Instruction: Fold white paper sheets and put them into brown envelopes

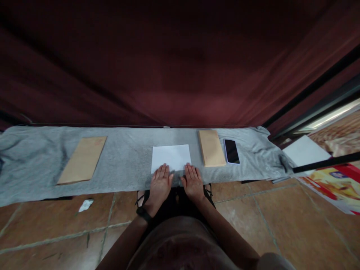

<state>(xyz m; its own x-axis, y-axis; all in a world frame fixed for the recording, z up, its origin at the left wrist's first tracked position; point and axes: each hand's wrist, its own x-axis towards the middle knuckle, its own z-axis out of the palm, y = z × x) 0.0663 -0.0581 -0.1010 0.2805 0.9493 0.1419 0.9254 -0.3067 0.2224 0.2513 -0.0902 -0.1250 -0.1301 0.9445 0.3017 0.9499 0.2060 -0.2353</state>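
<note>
A blank white sheet of paper (171, 155) lies flat on the grey cloth (126, 157) in front of me. My left hand (161, 183) rests palm down with its fingertips over the sheet's lower left edge; a dark band circles that wrist. Over the lower right corner lie the fingertips of my right hand (193, 183), also flat. Neither hand grips anything. Just right of the sheet is a stack of brown envelopes (212, 149), with a phone (232, 151) beside it. Farther left lies another brown envelope or thin pile of them (83, 159).
A dark red curtain (180, 75) hangs behind the long cloth-covered surface. To the right are dark bars, a white board-like piece (306, 150) and a red and yellow printed box (337, 185). A crumpled white scrap (86, 205) lies on the tiled floor (247, 221).
</note>
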